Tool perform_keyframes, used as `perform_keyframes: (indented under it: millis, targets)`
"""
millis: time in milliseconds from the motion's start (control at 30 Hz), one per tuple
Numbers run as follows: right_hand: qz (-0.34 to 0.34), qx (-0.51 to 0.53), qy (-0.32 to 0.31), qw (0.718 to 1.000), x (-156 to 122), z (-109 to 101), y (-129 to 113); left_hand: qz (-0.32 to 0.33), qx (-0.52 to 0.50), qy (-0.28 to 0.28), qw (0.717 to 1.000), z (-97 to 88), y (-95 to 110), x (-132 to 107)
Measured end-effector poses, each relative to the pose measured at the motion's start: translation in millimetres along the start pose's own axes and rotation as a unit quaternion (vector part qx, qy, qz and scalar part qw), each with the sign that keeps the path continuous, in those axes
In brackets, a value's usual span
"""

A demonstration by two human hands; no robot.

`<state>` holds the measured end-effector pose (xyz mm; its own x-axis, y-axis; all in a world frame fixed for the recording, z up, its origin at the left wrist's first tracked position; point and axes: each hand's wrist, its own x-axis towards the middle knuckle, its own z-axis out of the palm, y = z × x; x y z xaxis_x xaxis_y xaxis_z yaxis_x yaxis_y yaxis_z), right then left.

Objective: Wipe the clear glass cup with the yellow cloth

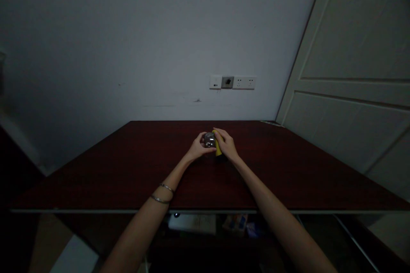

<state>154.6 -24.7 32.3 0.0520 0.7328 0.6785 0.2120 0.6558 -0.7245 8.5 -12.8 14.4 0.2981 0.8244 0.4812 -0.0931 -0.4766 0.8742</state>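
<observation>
Both my arms reach out over a dark red wooden table [128, 170]. My left hand [197, 148], with two thin bracelets on its wrist, is closed around a small shiny silver object [209, 139]. My right hand [226, 144] is closed on a yellow object [218, 148] pressed against the silver one. The two hands meet near the middle of the table, toward its far edge. What the silver thing is I cannot make out in the dim light.
A white wall rises behind the table with a row of sockets [232, 82]. A pale panelled door [352, 94] stands at the right. Under the table's front edge lie a white box [192, 223] and some small packets [237, 223].
</observation>
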Motion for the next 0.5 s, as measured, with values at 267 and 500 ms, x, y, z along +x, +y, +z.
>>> perform_keyframes:
  millis: [267, 500]
  targets:
    - [-0.064, -0.024, -0.022, 0.997, 1, -4, -8, 0.008, 0.016, -0.005, 1.0, -0.7, 1, 0]
    - [-0.124, -0.028, -0.108, 0.986, -7, -6, -23, 0.001, 0.005, 0.015, 1.0, -2.0, 1, 1]
